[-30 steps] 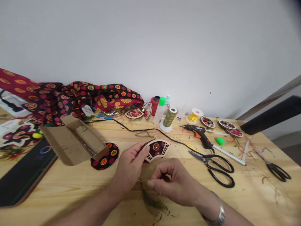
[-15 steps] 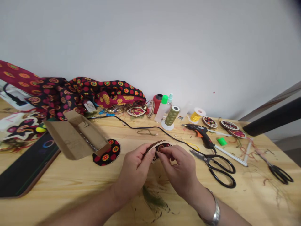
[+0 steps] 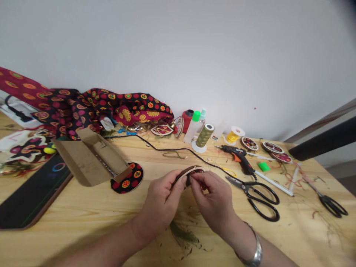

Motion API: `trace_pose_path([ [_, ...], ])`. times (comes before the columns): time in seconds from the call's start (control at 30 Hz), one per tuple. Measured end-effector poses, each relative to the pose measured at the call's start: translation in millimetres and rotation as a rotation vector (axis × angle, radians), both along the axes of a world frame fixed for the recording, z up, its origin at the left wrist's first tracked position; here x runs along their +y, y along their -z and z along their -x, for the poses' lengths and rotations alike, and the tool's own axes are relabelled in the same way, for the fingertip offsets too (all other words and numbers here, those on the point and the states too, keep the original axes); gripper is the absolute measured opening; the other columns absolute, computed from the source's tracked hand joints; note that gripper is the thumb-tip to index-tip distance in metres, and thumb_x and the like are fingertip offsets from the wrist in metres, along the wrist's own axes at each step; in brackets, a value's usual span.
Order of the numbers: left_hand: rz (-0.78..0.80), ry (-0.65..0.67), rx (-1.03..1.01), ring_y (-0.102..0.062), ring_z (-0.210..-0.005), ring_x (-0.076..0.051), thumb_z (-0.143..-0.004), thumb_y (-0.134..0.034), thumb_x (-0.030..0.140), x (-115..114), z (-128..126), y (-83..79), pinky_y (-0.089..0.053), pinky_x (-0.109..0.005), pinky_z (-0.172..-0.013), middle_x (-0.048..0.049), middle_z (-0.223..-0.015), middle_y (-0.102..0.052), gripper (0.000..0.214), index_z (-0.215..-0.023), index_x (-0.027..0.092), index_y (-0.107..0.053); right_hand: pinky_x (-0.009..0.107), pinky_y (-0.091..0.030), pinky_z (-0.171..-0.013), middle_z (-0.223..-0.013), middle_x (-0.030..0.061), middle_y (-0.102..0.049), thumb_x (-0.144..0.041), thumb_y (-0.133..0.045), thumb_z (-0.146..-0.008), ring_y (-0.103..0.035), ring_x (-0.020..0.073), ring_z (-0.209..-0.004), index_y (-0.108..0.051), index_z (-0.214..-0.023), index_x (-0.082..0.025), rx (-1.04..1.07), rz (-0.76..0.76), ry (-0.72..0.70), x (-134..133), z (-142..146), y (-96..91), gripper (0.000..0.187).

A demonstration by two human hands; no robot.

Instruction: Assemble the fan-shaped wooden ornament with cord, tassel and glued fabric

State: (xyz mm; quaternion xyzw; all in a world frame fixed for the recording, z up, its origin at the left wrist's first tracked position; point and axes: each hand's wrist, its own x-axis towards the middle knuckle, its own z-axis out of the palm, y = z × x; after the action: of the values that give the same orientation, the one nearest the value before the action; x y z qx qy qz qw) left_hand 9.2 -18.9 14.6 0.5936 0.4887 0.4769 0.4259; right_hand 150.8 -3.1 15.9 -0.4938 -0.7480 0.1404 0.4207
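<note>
My left hand [image 3: 162, 202] grips a small fan-shaped wooden ornament [image 3: 192, 170] faced with dark patterned cloth, held nearly edge-on above the wooden table [image 3: 83, 222]. My right hand [image 3: 215, 202] pinches at the ornament's near edge with thumb and forefinger; a silver bracelet sits on that wrist. A tuft of green thread scraps [image 3: 183, 237] lies on the table just below both hands.
An open cardboard box [image 3: 89, 157] rests on a round patterned cloth disc [image 3: 130, 180]. Black scissors [image 3: 257, 198], a glue gun [image 3: 239, 157] with its black cord, thread spools [image 3: 203, 137], bottles and patterned fabric [image 3: 83, 107] line the back. More scissors [image 3: 330, 204] lie at right.
My right hand rose from the thread scraps to the ornament and pinches it. The ornament tipped from face-up to nearly edge-on.
</note>
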Motion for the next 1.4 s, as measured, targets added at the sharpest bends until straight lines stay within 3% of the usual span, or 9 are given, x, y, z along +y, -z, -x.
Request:
trace_pose_path([
  [0.3, 0.083, 0.030, -0.093, -0.062, -0.092, -0.016, -0.088, -0.049, 0.026, 1.6, -0.9, -2.7, -0.046, -0.023, -0.083, -0.0017, -0.104, -0.070, 0.030, -0.115, 0.021, -0.062, 0.018, -0.040, -0.047, -0.056, 0.0003, -0.061, -0.014, -0.057, -0.073, -0.050, 0.0082, -0.048, -0.062, -0.063, -0.015, 0.178, 0.204, 0.022, 0.0, 0.2, -3.6, 0.012],
  [0.6, 0.157, -0.002, -0.188, -0.062, -0.094, -0.016, -0.085, -0.053, 0.028, 6.6, -1.4, -5.7, -0.045, -0.023, -0.086, -0.0005, -0.102, -0.071, 0.027, -0.108, 0.023, -0.067, 0.017, -0.034, -0.043, -0.051, -0.0019, -0.055, -0.015, -0.056, -0.073, -0.043, 0.0062, -0.046, -0.060, -0.061, -0.014, 0.200, 0.241, -0.073, -5.7, 0.4, -10.8, 0.013],
  [0.7, 0.193, -0.029, -0.212, -0.063, -0.088, -0.016, -0.084, -0.056, 0.028, 9.0, 0.1, -5.2, -0.046, -0.021, -0.082, -0.0005, -0.098, -0.072, 0.026, -0.106, 0.022, -0.068, 0.017, -0.035, -0.048, -0.053, -0.0019, -0.055, -0.012, -0.056, -0.073, -0.044, 0.0061, -0.048, -0.059, -0.061, -0.014, 0.149, 0.259, -0.284, -7.7, -3.5, -15.7, 0.012],
  [0.83, 0.274, -0.051, -0.276, -0.065, -0.081, -0.015, -0.081, -0.059, 0.030, 12.4, 2.3, -5.3, -0.048, -0.020, -0.073, -0.0012, -0.089, -0.074, 0.026, -0.104, 0.020, -0.069, 0.016, -0.037, -0.051, -0.054, -0.0028, -0.057, -0.019, -0.062, -0.075, -0.048, 0.0059, -0.050, -0.058, -0.057, -0.016, -0.015, 0.428, -0.915, -8.5, -10.6, -21.5, 0.018],
  [0.9, 0.319, -0.052, -0.325, -0.065, -0.079, -0.016, -0.080, -0.061, 0.031, 14.2, 3.2, -5.8, -0.049, -0.021, -0.070, -0.0023, -0.087, -0.074, 0.027, -0.103, 0.019, -0.069, 0.016, -0.036, -0.049, -0.049, -0.0039, -0.053, -0.027, -0.063, -0.077, -0.047, 0.0058, -0.048, -0.054, -0.051, -0.017, -0.090, 0.459, -1.066, -7.8, -13.4, -24.4, 0.029],
  [1.0, 0.364, -0.044, -0.392, -0.065, -0.077, -0.017, -0.079, -0.061, 0.031, 16.1, 4.0, -6.3, -0.050, -0.022, -0.068, -0.0036, -0.084, -0.074, 0.029, -0.103, 0.017, -0.069, 0.017, -0.040, -0.055, -0.059, -0.0021, -0.059, -0.020, -0.059, -0.079, -0.051, 0.0071, -0.055, -0.060, -0.064, -0.017, -0.075, 0.407, -0.939, -3.9, -16.1, -29.4, 0.015],
  [1.07, 0.370, -0.043, -0.422, -0.064, -0.074, -0.016, -0.079, -0.062, 0.031, 16.6, 4.0, -6.1, -0.050, -0.022, -0.067, -0.0036, -0.083, -0.074, 0.028, -0.102, 0.017, -0.070, 0.017, -0.042, -0.058, -0.071, 0.0001, -0.063, -0.012, -0.054, -0.078, -0.053, 0.0077, -0.061, -0.063, -0.081, -0.017, -0.015, 0.335, -0.699, 0.8, -17.3, -29.5, 0.011],
  [1.2, 0.362, -0.050, -0.453, -0.062, -0.069, -0.014, -0.079, -0.062, 0.030, 16.8, 3.5, -4.2, -0.050, -0.022, -0.065, -0.0037, -0.084, -0.073, 0.027, -0.101, 0.017, -0.070, 0.019, -0.042, -0.057, -0.070, 0.0023, -0.064, -0.015, -0.056, -0.081, -0.054, 0.0095, -0.061, -0.065, -0.081, -0.016, 0.009, 0.036, -0.157, 10.4, -18.6, -14.6, 0.010],
  [1.4, 0.361, -0.044, -0.386, -0.063, -0.072, -0.016, -0.079, -0.061, 0.032, 15.4, 3.4, -2.5, -0.050, -0.024, -0.066, -0.0054, -0.087, -0.073, 0.032, -0.106, 0.016, -0.068, 0.022, -0.043, -0.058, -0.066, 0.0044, -0.064, -0.016, -0.054, -0.083, -0.057, 0.0120, -0.059, -0.067, -0.081, -0.014, -0.181, -0.209, 0.057, 12.8, -17.6, 1.5, 0.013],
])
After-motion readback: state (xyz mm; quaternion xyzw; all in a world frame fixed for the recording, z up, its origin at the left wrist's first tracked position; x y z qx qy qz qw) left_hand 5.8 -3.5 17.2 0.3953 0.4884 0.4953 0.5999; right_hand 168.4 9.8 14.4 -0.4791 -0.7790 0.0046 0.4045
